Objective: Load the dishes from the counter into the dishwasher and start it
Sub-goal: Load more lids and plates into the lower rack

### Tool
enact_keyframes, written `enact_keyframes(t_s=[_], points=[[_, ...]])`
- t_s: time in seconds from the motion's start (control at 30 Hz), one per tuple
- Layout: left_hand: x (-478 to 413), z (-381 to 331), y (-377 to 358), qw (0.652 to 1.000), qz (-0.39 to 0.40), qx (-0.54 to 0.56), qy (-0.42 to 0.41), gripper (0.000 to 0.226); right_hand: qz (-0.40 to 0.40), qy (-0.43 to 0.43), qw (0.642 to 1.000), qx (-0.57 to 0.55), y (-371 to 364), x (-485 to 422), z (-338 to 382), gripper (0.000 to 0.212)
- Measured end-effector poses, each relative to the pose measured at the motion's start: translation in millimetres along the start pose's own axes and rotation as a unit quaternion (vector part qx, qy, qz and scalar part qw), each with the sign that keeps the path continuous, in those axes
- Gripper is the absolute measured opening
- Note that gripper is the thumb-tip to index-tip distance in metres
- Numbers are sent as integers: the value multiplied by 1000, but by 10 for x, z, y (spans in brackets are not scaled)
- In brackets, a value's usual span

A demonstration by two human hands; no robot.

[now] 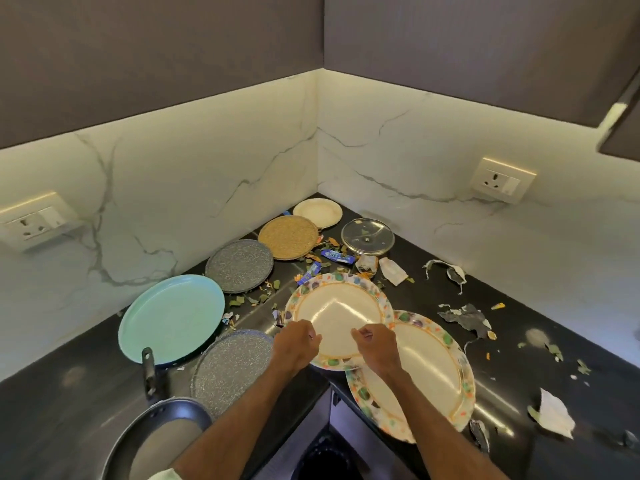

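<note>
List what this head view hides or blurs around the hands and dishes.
- Left hand and right hand: the curled fingers face away, so any grip on the upper floral plate is unclear.
- Lower floral plate: partly under the upper floral plate and the right forearm.
- Frying pan: cut by the bottom edge and covered by the left forearm.
- Blue wrapper: print too small to read.
- Dishwasher: not in view.

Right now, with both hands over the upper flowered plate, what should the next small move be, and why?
Probably lift the upper flowered plate by its near rim. It lies on top, overlapping the second flowered plate, and the left hand and right hand are curled over it, so it should come free first.
</note>
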State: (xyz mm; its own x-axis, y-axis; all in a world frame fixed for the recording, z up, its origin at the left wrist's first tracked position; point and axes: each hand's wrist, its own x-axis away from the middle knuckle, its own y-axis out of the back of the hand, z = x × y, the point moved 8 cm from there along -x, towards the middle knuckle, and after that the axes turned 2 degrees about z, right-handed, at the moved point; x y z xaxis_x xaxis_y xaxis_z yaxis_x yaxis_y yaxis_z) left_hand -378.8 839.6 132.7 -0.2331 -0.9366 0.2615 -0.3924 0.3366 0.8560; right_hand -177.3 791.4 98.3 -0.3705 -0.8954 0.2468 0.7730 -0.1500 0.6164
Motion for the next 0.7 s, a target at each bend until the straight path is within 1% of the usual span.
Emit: enact_keyframes(t_s=[0.1,0.17,0.2,0.27,0.33,0.4,0.47,0.5,0.53,0.57,0.6,0.63,0.7], points=[[-227,-41,-15,1000,4,3,-7,28,0,12,1000,20,170,-443,187,39],[-405,-68,-84,1000,10,-15,-24,30,-4,-1,1000,22,233,-801,243,47],[-498,-71,-139,999,14,-27,-28,31,-2,-17,1000,-4,237,-981,244,45],[-671,-77,-260,998,24,-46,-28,37,-3,-53,995,-89,210,-1318,174,35],[-828,-87,-419,997,38,-59,-32,46,1,-95,981,-167,136,-1580,96,29],[-977,-115,-602,995,62,-66,-37,60,8,-119,969,-217,53,-1819,98,23],[-1136,-147,-754,991,89,-92,-42,71,13,-147,952,-269,-28,-2074,125,21],[-1227,-165,-809,988,101,-106,-43,75,16,-165,936,-310,-80,-2209,127,21],[-1317,-186,-846,986,112,-117,-43,77,20,-186,913,-361,-129,-2327,135,27],[-1403,-209,-862,984,121,-126,-42,77,17,-206,892,-402,-162,-2444,125,40],[-1483,-237,-854,982,125,-137,-44,77,6,-220,879,-424,-165,-2549,119,48],[-1552,-268,-835,979,125,-151,-48,75,-2,-228,869,-439,-156,-2640,128,52],[-1651,-309,-814,975,123,-180,-53,70,-10,-245,856,-455,-146,-2795,118,49]])
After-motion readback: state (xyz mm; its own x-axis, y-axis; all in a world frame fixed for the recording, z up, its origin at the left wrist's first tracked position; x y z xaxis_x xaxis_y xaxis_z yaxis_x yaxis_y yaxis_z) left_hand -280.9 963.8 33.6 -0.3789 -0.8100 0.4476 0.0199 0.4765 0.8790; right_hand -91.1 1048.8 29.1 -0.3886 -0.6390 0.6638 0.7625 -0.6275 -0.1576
